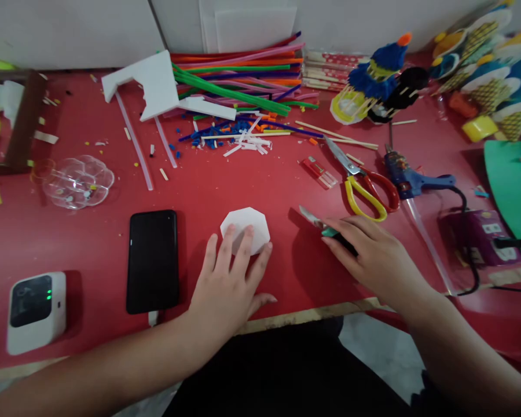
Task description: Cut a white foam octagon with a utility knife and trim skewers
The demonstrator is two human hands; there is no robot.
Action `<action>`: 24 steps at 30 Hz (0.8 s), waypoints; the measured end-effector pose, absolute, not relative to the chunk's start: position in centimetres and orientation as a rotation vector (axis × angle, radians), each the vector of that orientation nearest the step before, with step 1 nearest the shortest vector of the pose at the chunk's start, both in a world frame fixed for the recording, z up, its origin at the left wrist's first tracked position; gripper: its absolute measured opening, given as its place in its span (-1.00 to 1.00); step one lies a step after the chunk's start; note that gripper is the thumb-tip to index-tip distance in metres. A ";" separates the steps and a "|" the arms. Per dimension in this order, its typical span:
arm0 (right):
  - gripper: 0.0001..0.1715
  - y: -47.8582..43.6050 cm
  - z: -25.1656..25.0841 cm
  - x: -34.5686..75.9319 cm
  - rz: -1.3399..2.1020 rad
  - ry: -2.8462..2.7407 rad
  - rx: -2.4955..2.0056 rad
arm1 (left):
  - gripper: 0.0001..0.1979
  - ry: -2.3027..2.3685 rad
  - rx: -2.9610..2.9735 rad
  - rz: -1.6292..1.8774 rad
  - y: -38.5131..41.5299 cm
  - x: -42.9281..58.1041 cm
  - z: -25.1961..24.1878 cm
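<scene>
My left hand [226, 284] lies open with its fingers spread, its fingertips on a white many-sided flat piece [252, 217] on the red table. That piece looks like paper or foam; its lower part is under my fingers. To the right, my right hand [369, 249] is closed around a bladed cutting tool [310, 216] with a teal and black handle. The blade points up and left, toward the white piece but apart from it. Most of the handle is hidden, so I cannot tell whether it is a knife or small scissors.
Large scissors [353, 174] and a blue glue gun [410, 178] lie beyond my right hand. Left are a black phone [151, 260], a white device [37, 313] and a clear container [80, 182]. Colourful pipe cleaners [243, 87], scraps and a cut white board [151, 81] lie behind.
</scene>
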State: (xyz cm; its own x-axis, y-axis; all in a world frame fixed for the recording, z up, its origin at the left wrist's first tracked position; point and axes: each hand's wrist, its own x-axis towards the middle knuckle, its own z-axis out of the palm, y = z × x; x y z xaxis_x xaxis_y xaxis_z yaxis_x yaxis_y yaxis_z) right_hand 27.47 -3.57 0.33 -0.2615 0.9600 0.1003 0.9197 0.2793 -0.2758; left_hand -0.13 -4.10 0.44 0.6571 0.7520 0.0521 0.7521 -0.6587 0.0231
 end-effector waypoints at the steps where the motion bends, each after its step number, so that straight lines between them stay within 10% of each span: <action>1: -0.60 -3.4 0.7 27.4 0.269 -2.302 -1.722 | -0.19 -1.295 -2.856 -0.103 -4.2 -0.1 0.3; 24: -0.47 -0.9 2.0 21.1 0.828 -2.341 -1.520 | -0.62 -0.996 -2.970 -0.322 -0.5 -1.1 -0.7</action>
State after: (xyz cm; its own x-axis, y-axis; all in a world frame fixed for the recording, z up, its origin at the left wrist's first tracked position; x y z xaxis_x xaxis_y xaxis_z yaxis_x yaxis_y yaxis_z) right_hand 21.10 -0.93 2.03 -0.4358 0.8934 -0.1095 0.7633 0.3024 -0.5708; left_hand -1.05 -0.54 -0.72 0.7791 0.5971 0.1907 0.5957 -0.8000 0.0713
